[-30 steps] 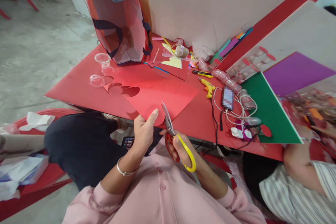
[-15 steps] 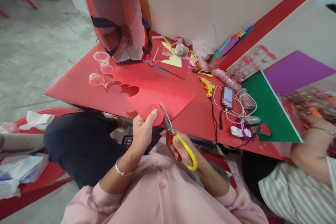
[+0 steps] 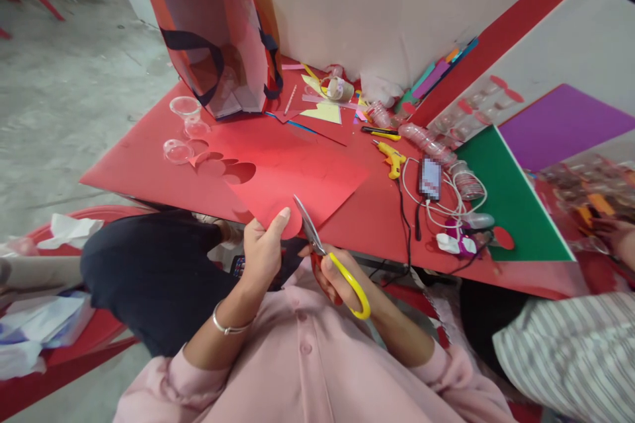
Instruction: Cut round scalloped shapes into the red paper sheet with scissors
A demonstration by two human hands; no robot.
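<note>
Red-and-yellow scissors (image 3: 316, 242) in the right hand (image 3: 341, 283) slant further left than before.

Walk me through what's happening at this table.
A person is working on a red paper sheet with scissors. The left hand pinches a rounded part at the sheet's near edge, and the right hand holds the scissors, their blades at the paper beside that part. Rounded gaps already show in the sheet's left side. Clear plastic pieces sit to the left on the red table; a yellow glue gun lies to the right.
</note>
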